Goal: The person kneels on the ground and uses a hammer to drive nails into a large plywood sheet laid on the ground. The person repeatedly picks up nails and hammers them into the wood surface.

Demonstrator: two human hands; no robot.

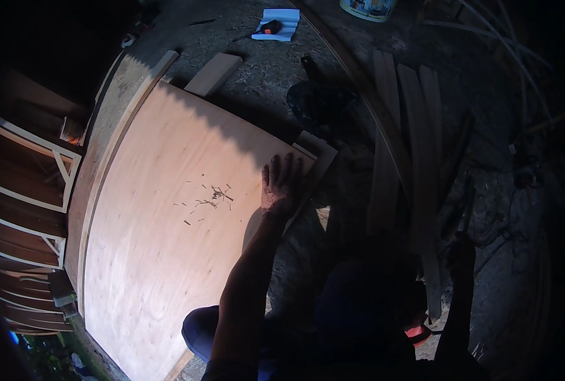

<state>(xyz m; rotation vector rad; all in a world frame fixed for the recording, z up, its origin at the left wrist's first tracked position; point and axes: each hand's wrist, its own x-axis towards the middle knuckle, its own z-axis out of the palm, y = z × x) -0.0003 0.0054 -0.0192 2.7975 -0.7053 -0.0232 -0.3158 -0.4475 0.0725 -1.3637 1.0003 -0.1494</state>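
Lying palm down with its fingers spread, the left hand presses on a large plywood panel, near the panel's right edge, and grasps nothing. The panel spreads out under that hand, mostly to its left and back toward the body. Just left of the fingers, a loose scatter of small nails lies on the sunlit face. The right hand is well apart to the right, in deep shadow; I cannot tell whether it is clenched around something or free.

Far to the left of the left hand, a long wooden strip runs along the panel's opposite side, with slatted wooden frames past it. Ahead of the left hand, a wood block sticks out at the panel's far edge; beyond that, a folded white paper carries a black-and-orange tape measure. Between the hands and farther forward lie several pale wooden slats, beside a long curved plank. Nearer the body than the left hand, a dark-blue trouser knee overlaps the panel in view.
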